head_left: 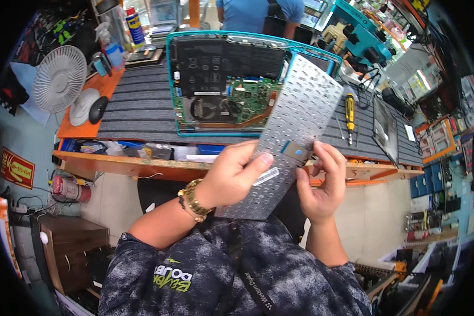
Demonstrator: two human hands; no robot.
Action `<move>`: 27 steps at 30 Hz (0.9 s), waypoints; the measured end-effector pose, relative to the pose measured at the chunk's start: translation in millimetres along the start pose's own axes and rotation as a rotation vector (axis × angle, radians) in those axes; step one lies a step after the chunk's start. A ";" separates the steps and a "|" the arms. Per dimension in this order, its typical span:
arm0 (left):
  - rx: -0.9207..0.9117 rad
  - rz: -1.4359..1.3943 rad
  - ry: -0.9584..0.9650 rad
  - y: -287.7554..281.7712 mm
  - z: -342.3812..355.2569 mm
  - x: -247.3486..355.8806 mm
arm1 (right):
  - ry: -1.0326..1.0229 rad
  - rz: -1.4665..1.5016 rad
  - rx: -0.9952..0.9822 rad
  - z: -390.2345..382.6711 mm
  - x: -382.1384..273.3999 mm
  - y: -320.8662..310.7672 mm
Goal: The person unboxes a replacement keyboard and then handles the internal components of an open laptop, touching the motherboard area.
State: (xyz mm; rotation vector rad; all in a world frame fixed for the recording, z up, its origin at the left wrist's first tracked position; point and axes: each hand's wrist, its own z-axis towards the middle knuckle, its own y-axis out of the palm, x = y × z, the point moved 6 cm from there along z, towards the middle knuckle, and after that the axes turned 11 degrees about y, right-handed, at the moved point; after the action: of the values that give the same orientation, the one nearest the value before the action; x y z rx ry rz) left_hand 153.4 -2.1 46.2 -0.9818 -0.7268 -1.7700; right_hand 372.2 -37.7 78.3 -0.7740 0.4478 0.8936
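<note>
A laptop keyboard (306, 100) is held tilted in front of me, its silvery metal back facing up. My left hand (236, 176) grips its left edge, with the thumb lying on the back near a white label (266, 176). At the right edge, my right hand (324, 181) has curled fingers and a thumb against the keyboard, beside its short flat ribbon cable (295, 150). Beyond it lies an opened laptop body (242, 108) with a teal rim. Its black battery (205, 63), fan (211, 109) and green circuit board show; the keyboard covers its right part.
A grey striped mat (137, 100) covers the bench. To the right are a yellow screwdriver (349, 113), a dark laptop panel (387, 129) and a teal microscope (361, 39). A white fan (60, 79) and black mouse (98, 109) stand left. An open drawer (126, 164) lies below. Someone in blue (258, 16) is opposite.
</note>
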 end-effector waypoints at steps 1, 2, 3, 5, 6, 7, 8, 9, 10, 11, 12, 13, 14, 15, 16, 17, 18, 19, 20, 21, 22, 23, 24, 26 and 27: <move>-0.006 -0.125 -0.054 -1.5 -3.1 -8.0 | -0.006 -0.003 -0.013 1.4 -2.5 1.3; -0.014 -0.200 -0.106 -3.8 -5.7 -13.5 | -0.020 -0.019 -0.013 3.5 -4.8 1.4; -0.022 -0.273 -0.159 -5.0 -7.9 -18.7 | -0.017 -0.036 -0.011 6.1 -4.7 1.1; -0.012 -0.314 -0.166 -8.6 -6.1 -14.8 | -0.075 -0.029 -0.034 11.7 -8.2 4.4; 0.006 -0.345 -0.173 -10.4 -5.4 -13.4 | -0.080 -0.041 -0.041 15.7 -11.6 5.8; 0.005 -0.348 -0.172 -12.6 -5.6 -12.2 | -0.079 -0.045 -0.041 18.2 -13.3 7.1; 0.005 -0.348 -0.168 -14.8 -5.9 -11.3 | -0.078 -0.027 -0.058 20.0 -14.5 8.7; 0.007 -0.347 -0.165 -16.4 -6.4 -11.1 | -0.076 -0.009 -0.075 21.3 -15.6 9.6; 0.004 -0.339 -0.163 -17.7 -7.1 -11.6 | -0.076 -0.010 -0.076 21.8 -16.8 9.7; 0.005 -0.341 -0.164 -18.1 -8.0 -10.8 | -0.062 -0.005 -0.080 22.5 -17.2 9.7; 0.009 -0.288 -0.146 -19.3 -8.8 -8.1 | -0.048 -0.001 -0.084 23.0 -16.9 9.7; 0.013 -0.235 -0.127 -20.4 -9.4 -4.9 | -0.048 -0.002 -0.084 23.7 -17.2 9.8; 0.012 -0.236 -0.128 -20.7 -10.4 -3.6 | -0.036 -0.001 -0.070 25.0 -16.5 8.9; 0.008 -0.238 -0.131 -20.8 -11.5 -2.8 | -0.024 0.000 -0.054 26.3 -15.6 7.7; 0.003 -0.238 -0.136 -20.9 -12.9 -2.0 | -0.020 -0.013 -0.058 27.2 -13.2 7.0; 0.003 -0.238 -0.137 -20.8 -14.0 -1.2 | -0.018 -0.014 -0.058 29.0 -13.8 8.3; 0.003 -0.246 -0.142 -20.3 -15.2 -0.7 | 0.004 -0.013 -0.030 31.8 -14.9 8.8; -0.001 -0.257 -0.145 -19.1 -15.4 -0.4 | 0.025 -0.017 0.001 33.9 -16.3 6.4; -0.005 -0.261 -0.144 -17.7 -15.8 0.0 | 0.091 -0.015 -0.043 34.9 -13.9 6.6; -0.005 -0.263 -0.142 -16.4 -16.4 0.3 | 0.092 -0.019 -0.040 35.8 -16.8 8.3; -0.002 -0.261 -0.140 -15.8 -17.1 0.9 | 0.287 0.383 -0.072 36.9 -9.5 15.2; -0.004 -0.260 -0.139 -15.1 -17.4 0.1 | 0.478 0.788 -0.103 35.5 -1.6 23.2; -0.008 -0.274 -0.133 -14.1 -17.7 -1.4 | 0.554 0.860 -0.186 34.1 1.9 26.2; -0.015 -0.290 -0.127 -11.7 -17.6 -0.9 | 0.612 0.896 -0.225 31.7 6.8 31.3; -0.010 -0.295 -0.129 -10.5 -17.4 0.2 | 0.670 0.934 -0.268 29.4 10.3 37.0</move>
State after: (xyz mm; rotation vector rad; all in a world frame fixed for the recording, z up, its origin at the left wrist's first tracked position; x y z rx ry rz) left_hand 138.4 -12.5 37.1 -1.0444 -0.9868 -1.9769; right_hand 348.6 4.4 75.7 -1.1324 1.3706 1.5729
